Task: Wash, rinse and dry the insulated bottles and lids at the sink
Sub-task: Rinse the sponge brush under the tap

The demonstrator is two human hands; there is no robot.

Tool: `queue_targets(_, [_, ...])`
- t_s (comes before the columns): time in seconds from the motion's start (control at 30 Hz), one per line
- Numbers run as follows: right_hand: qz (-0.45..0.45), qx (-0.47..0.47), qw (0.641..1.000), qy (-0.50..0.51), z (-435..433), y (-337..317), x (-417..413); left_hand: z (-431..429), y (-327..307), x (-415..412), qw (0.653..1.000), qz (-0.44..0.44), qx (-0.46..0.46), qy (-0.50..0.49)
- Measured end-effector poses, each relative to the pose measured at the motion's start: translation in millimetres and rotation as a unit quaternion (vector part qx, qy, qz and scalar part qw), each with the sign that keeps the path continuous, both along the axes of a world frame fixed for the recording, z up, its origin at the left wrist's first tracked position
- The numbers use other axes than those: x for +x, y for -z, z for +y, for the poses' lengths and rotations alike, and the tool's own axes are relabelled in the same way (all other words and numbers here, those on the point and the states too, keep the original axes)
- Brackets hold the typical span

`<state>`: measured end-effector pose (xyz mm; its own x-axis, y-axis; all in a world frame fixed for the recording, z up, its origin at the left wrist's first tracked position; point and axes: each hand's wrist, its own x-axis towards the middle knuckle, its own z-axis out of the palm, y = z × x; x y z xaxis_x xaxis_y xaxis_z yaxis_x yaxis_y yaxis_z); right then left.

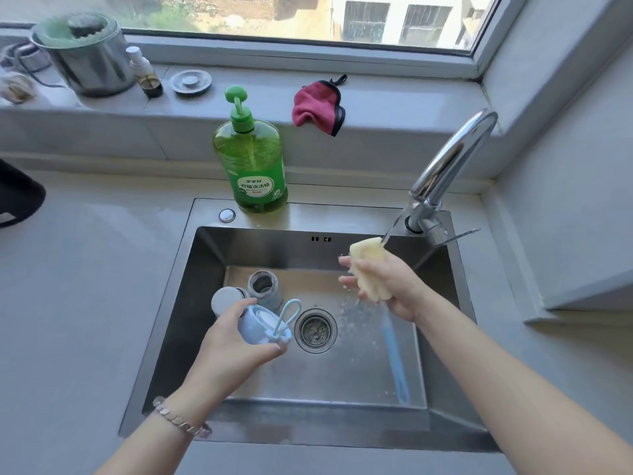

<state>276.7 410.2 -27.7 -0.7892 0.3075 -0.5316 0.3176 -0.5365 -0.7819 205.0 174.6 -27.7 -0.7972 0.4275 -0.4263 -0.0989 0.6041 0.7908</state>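
My left hand (227, 341) grips a pale blue lid (258, 325) with a looped strap over the left of the steel sink (205, 255). Behind it, an open insulated bottle (264, 289) stands in the basin, and a second bottle (224, 299) lies beside it, partly hidden by my fingers. My right hand (390, 286) squeezes the yellow sponge head (368, 269) of a bottle brush under the running faucet (448, 166). The brush's blue handle (395, 358) points down toward the sink's front right.
A green dish soap pump bottle (255, 159) stands on the sink's back rim. A red cloth (317, 106) hangs on the window ledge. A steel pot (85, 56), a small bottle (145, 72) and a drain plug (191, 82) sit on the ledge. The drain strainer (315, 330) is mid-basin.
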Motion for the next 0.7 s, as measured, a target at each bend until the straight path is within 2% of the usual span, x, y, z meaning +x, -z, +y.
queue_targets(0.27, [-0.009, 0.089, 0.996, -0.01, -5, 9, -7, 2, 3, -2, 1.0, -0.005, -0.005, 0.0])
queue_targets(0.37, [-0.081, 0.1, 0.992, 0.006, -7, 8, -10, 1, 2, -3, 1.0, 0.004, -0.012, 0.009])
queue_targets(0.5, [-0.132, 0.068, 0.989, 0.017, -7, 11, -11, 0, 2, -2, 1.0, 0.013, -0.021, 0.016])
queue_targets(0.63, [-0.085, -0.005, 0.995, 0.046, -4, 11, -11, 0, 2, -1, 0.999, 0.016, -0.026, 0.017])
queue_targets(0.7, [-0.066, -0.039, 0.997, 0.016, 2, 12, -7, 1, 0, -1, 0.999, 0.016, -0.028, 0.016])
